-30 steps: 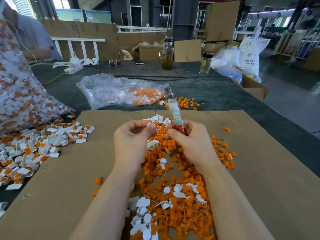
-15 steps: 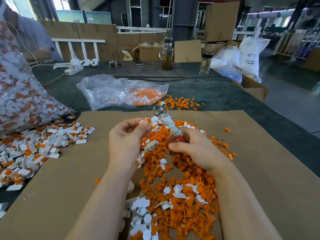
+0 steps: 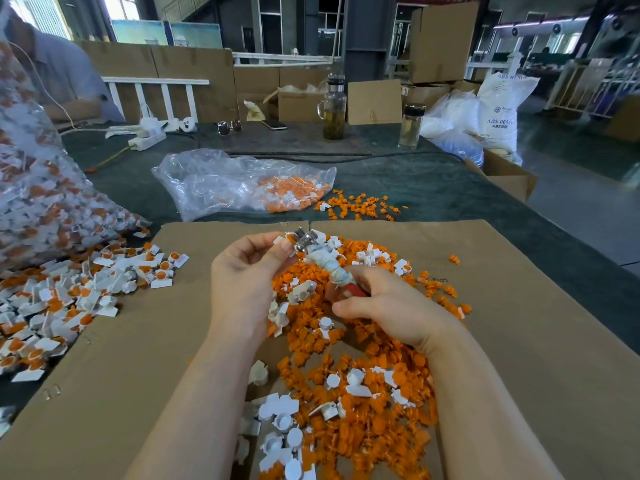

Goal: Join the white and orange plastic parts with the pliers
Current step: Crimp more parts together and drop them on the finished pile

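Note:
My right hand (image 3: 388, 311) grips the red handles of the pliers (image 3: 325, 263), whose shaft is wrapped in pale tape. The metal jaws (image 3: 302, 239) point up and left, right at my left fingertips. My left hand (image 3: 247, 275) pinches a small white part (image 3: 280, 240) between thumb and fingers and holds it against the jaws. Whether an orange part sits in it is hidden. Under both hands lies a heap of loose orange parts (image 3: 349, 403) mixed with white parts (image 3: 282, 414) on brown cardboard (image 3: 519, 358).
Joined white-and-orange pieces (image 3: 86, 292) are spread at the left, beside a large full plastic bag (image 3: 38, 202). A half-empty clear bag (image 3: 242, 183) and scattered orange parts (image 3: 360, 206) lie behind the cardboard. Two bottles (image 3: 334, 109), boxes and a seated person (image 3: 59, 77) are at the back.
My right hand has lowered and tilted the pliers leftward, bringing the jaws down to my left fingertips. My left hand has shifted slightly left with the white part.

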Tool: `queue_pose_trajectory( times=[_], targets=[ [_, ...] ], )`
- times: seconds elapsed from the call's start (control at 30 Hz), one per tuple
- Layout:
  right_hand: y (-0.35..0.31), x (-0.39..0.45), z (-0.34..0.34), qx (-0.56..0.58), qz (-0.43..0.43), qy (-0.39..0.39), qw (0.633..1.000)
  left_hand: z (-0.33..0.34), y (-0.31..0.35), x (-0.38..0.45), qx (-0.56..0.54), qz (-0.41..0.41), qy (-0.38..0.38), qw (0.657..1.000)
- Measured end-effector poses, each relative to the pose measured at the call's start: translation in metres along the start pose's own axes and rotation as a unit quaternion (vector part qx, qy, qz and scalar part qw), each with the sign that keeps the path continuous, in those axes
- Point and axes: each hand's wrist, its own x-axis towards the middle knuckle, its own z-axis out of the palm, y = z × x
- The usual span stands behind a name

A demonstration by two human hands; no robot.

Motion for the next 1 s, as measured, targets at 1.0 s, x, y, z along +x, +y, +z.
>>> queue_pose_trajectory(
  times=[1.0],
  targets=[
    [0.011,0.015,0.008,-0.097,-0.011,0.195,0.976,-0.048,0.015,0.030,-0.265,-0.183,0.206,0.924]
  ],
)
